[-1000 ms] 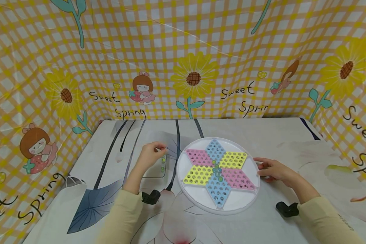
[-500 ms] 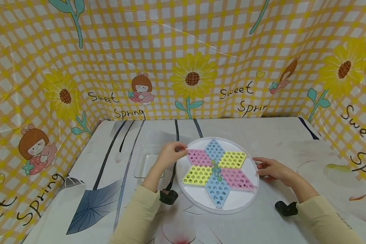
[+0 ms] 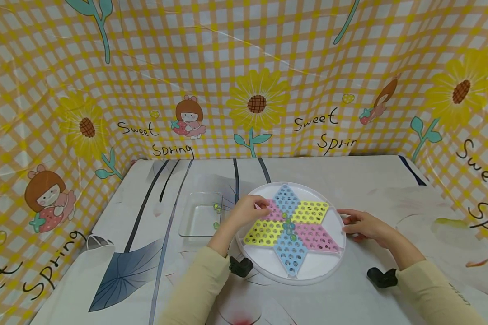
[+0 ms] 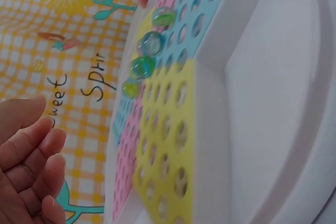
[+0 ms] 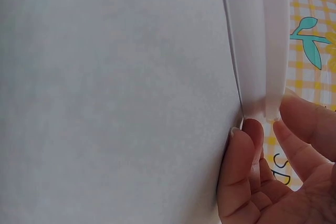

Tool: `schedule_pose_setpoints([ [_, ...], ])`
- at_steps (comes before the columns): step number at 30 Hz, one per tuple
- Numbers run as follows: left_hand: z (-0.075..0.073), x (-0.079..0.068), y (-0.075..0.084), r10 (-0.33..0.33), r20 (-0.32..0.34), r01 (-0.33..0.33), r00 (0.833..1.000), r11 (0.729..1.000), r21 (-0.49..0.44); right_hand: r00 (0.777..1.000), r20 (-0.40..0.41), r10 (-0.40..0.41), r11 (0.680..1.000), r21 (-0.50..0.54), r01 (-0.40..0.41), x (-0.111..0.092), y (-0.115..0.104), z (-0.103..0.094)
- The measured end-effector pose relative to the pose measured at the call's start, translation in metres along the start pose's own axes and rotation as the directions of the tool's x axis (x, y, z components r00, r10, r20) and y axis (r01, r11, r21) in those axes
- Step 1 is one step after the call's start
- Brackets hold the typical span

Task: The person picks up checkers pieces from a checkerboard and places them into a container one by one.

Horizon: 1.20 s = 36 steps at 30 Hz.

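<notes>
A round white Chinese checkers board with a pink, yellow and blue star stands on the table. Several glass marbles sit in holes around its middle. My left hand hovers over the far left pink point, thumb and fingers bent toward each other. In the left wrist view, the same hand shows its thumb close to the forefinger; I cannot tell whether a marble is between them. With thumb and fingers, my right hand holds the board's right rim, seen closely at the white rim in the right wrist view.
Left of the board stands a clear rectangular box with several green marbles at its right side. A printed cloth covers the table, and a checked curtain rises behind and at both sides.
My left hand has moved right, from above the clear box to over the pink point of the board, uncovering the box. The right hand stays at the rim.
</notes>
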State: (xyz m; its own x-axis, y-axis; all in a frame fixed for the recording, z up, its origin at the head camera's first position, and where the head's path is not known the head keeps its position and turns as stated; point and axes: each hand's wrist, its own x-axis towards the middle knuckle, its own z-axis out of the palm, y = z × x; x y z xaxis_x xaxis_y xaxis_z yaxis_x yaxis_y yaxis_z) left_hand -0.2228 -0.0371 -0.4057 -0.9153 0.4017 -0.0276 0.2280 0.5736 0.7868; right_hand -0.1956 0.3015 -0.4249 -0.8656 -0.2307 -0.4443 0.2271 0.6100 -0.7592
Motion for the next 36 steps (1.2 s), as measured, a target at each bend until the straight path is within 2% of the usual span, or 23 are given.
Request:
schedule_pose_setpoints([
  [4, 0.012, 0.004, 0.001, -0.008, 0.029, 0.009, 1.000, 0.999, -0.035, 1.000, -0.002, 0.001, 1.000, -0.001, -0.001, 0.000, 0.000, 0.000],
  [12, 0.032, 0.010, 0.003, 0.035, 0.064, -0.037, 0.997, 0.999, 0.035, 1.000, -0.005, 0.001, 1.000, -0.001, -0.001, 0.000, -0.001, 0.000],
  [17, 0.038, 0.010, 0.005, -0.007, 0.098, 0.004, 0.995, 1.000, 0.026, 1.000, -0.004, 0.000, 1.000, 0.006, 0.000, 0.000, -0.001, 0.000],
  [21, 0.042, 0.010, 0.005, -0.030, 0.119, 0.023, 0.992, 0.998, 0.060, 1.000, -0.004, -0.003, 1.000, 0.008, 0.003, 0.000, -0.001, 0.000],
  [30, 0.047, 0.007, 0.009, -0.084, 0.100, 0.074, 0.991, 0.992, 0.100, 1.000, -0.005, 0.001, 1.000, 0.008, -0.001, 0.000, -0.001, 0.000],
  [36, 0.052, 0.011, 0.004, -0.087, 0.091, 0.074, 0.992, 0.988, 0.138, 1.000, -0.006, -0.002, 1.000, 0.011, 0.002, 0.001, 0.000, 0.000],
])
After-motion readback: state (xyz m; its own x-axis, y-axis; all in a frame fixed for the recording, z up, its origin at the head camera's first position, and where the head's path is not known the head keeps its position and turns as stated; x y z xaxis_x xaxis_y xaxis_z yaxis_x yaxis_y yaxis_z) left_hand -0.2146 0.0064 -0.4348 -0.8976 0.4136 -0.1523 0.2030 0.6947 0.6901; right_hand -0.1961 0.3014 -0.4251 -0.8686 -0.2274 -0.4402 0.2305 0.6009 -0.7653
